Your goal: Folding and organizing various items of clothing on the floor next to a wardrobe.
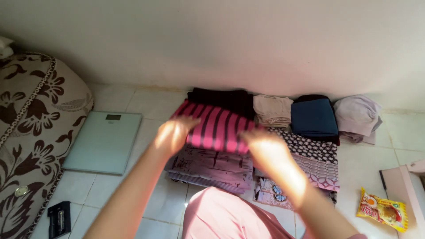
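Observation:
A folded pink cloth with dark stripes (pixel 217 126) lies on top of a stack of folded clothes on the tiled floor. My left hand (pixel 173 134) rests on its left edge, fingers closed over the fabric. My right hand (pixel 268 148) holds its right edge. Under it lies a folded purple patterned cloth (pixel 208 166). A black folded garment (pixel 219 98) sits behind it by the wall.
Beige (pixel 272 109), navy (pixel 313 117) and lilac (pixel 357 116) folded clothes line the wall. A patterned cloth (pixel 316 161) lies at right. A glass bathroom scale (pixel 104 141) and floral cushion (pixel 31 132) are left. A yellow snack packet (pixel 383 209) lies right.

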